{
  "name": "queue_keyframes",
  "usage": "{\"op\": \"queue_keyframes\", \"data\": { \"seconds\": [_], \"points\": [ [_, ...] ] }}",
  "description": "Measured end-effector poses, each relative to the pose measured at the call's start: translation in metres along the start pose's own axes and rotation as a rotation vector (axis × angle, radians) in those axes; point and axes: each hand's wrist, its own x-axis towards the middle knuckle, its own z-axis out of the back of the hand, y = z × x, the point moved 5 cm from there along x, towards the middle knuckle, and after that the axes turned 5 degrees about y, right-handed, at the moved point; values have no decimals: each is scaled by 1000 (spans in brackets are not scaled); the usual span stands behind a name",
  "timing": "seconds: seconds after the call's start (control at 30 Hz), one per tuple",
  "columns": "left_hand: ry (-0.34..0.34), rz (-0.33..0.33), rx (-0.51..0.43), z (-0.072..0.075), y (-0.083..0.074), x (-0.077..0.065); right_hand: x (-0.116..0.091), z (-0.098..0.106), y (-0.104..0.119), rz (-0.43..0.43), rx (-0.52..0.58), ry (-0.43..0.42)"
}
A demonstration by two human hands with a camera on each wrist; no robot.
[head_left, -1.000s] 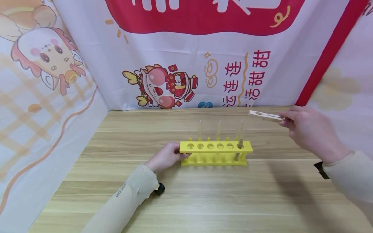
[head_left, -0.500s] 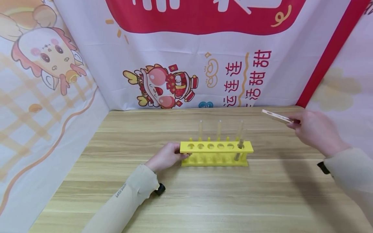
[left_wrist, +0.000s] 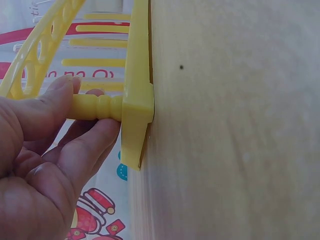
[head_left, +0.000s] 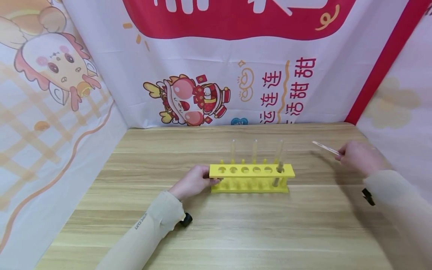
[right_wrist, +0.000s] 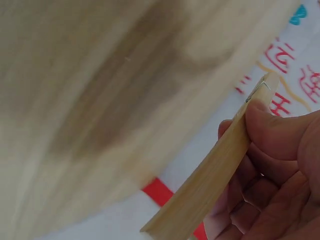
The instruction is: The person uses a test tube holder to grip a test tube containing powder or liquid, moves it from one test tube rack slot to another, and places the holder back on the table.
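A yellow test tube rack (head_left: 249, 190) stands on the table. My left hand (head_left: 195, 181) grips its left end; in the left wrist view, thumb and fingers pinch the end post (left_wrist: 95, 107). Clear test tubes (head_left: 233, 150) stand upright along the rack's back row. In the rightmost hole, a tube with a greyish lower part (head_left: 279, 167) leans slightly. To the right of the rack, my right hand (head_left: 362, 157) holds a wooden test tube clamp (head_left: 326, 147) low over the table. The right wrist view shows my thumb on the clamp's wood, near its metal spring (right_wrist: 257, 92).
The wood-grain table (head_left: 236, 232) reaches back to a printed white cloth (head_left: 216, 52) with red lettering. Another printed cloth (head_left: 57, 150) borders the left side, and a pale one (head_left: 398, 97) the right.
My right hand has moved rightward and down toward the table with the test tube clamp, away from the rack. My left hand and the rack have stayed in place.
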Motion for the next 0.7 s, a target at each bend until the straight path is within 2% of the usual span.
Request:
{"op": "queue_keyframes", "data": {
  "seconds": [0.17, 0.37, 0.7],
  "points": [
    [3, -8, 2, 0, -1, 1, 6, -13, -11, -44, 53, 32],
    [6, -30, 2, 0, 0, 2, 13, -21, -15, -112, 25, 45],
    [3, -29, -5, 0, 1, 2, 19, -32, -19, -229, 2, 45]
  ]
}}
